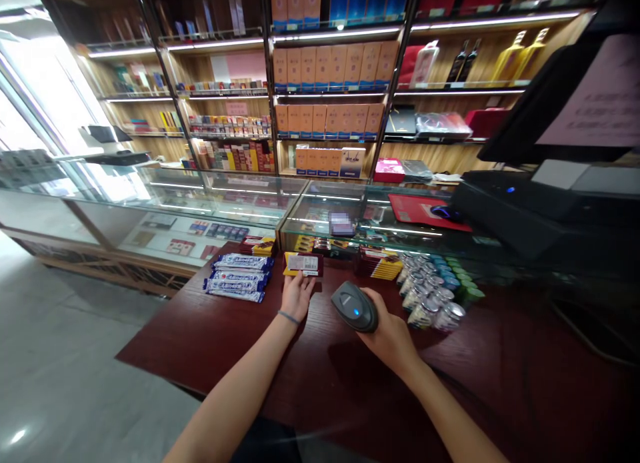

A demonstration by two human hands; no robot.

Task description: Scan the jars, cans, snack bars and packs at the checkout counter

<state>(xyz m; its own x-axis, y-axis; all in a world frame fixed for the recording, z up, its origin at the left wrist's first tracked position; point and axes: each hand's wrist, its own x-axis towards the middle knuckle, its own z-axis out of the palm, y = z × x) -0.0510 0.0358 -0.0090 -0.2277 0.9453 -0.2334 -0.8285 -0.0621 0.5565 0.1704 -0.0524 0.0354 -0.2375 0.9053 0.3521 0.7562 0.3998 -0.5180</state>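
Observation:
My left hand point(299, 296) grips the lower edge of a flat yellow and dark-red packet point(303, 264), whose pale label with a barcode faces me. Wrapped around the handle of a dark grey barcode scanner point(354, 306) is my right hand point(393, 333). A blue light glows on the scanner's top, and its head points toward the packet. Left of my left hand, several blue and white wrapped bars point(237, 276) lie in a row on the dark-red wooden table point(225, 343). More yellow and dark-red packets point(380, 263) are stacked beyond the scanner.
Several small cans point(424, 310) and green-topped containers point(465, 286) stand at the right. Another packet stack point(257, 245) sits behind the bars. A glass display counter point(240, 200) borders the table's far side. A monitor point(560, 103) and a red mat point(415, 212) with a mouse are at right.

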